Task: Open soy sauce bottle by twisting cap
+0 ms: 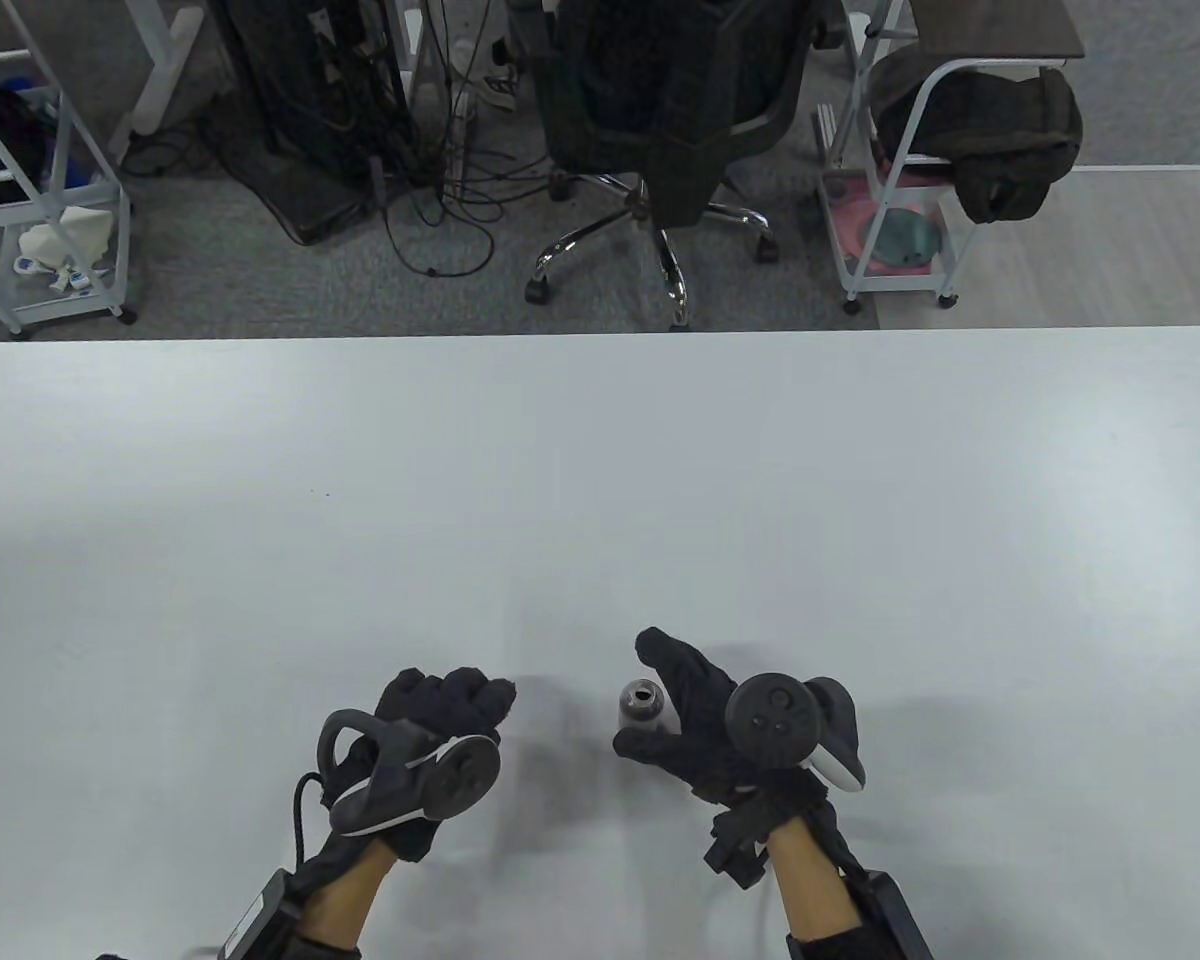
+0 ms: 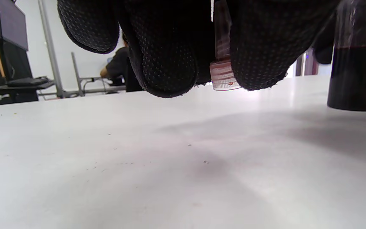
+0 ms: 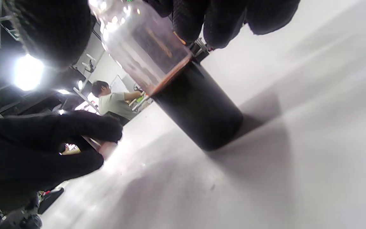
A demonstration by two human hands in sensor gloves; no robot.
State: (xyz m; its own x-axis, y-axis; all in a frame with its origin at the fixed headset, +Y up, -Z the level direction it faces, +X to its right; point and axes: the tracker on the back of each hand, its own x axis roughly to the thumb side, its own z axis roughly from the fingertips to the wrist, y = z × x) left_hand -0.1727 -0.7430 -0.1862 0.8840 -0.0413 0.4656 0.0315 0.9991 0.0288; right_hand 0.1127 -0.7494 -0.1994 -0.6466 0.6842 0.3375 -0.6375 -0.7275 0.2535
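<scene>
The soy sauce bottle (image 1: pixel 642 705) stands upright on the white table (image 1: pixel 600 480) with its mouth open and no cap on it. It is clear, with dark sauce in its lower part (image 3: pixel 199 117), and also shows at the right of the left wrist view (image 2: pixel 356 76). My right hand (image 1: pixel 705 720) grips the bottle around its upper body. My left hand (image 1: pixel 450 705) is to the left of the bottle, apart from it, and holds the pinkish clear cap (image 2: pixel 222 74) between its fingertips (image 2: pixel 170 63), a little above the table.
An office chair (image 1: pixel 660 120), cables and two white carts (image 1: pixel 900 190) stand on the floor beyond the table's far edge. A person sits at another desk in the background of the right wrist view (image 3: pixel 113 101).
</scene>
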